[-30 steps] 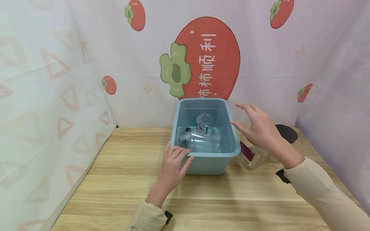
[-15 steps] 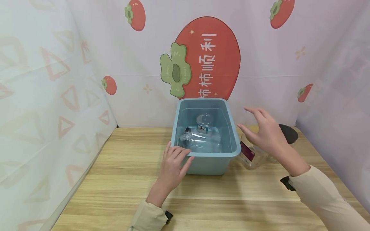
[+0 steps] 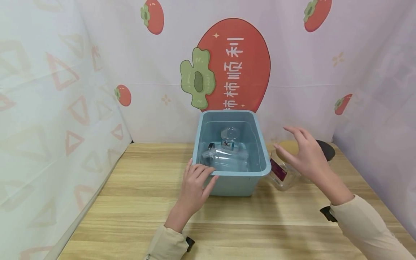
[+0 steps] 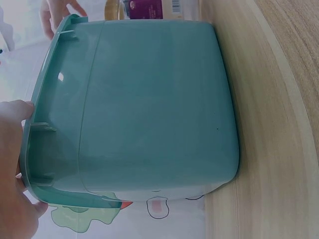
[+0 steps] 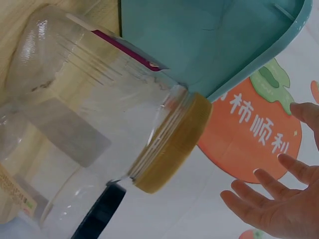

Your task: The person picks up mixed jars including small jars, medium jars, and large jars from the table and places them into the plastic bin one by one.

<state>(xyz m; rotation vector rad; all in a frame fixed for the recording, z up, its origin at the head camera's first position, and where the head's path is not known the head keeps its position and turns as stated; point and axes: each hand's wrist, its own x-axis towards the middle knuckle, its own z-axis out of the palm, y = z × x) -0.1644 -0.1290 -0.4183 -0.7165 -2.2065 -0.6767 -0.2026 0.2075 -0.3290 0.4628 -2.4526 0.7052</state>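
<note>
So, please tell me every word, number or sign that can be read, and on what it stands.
"柿顺利" on the printed red persimmon; the tub partly hides another character.
Purple label on the gold-lidded jar: too small to read.
Barcode beside it: digits unreadable.
Blue label, small jar in the tub: too small.
Orange label, right wrist view: blurred.

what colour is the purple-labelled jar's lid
The lid is mustard yellow; clearest in the right wrist view.
</note>
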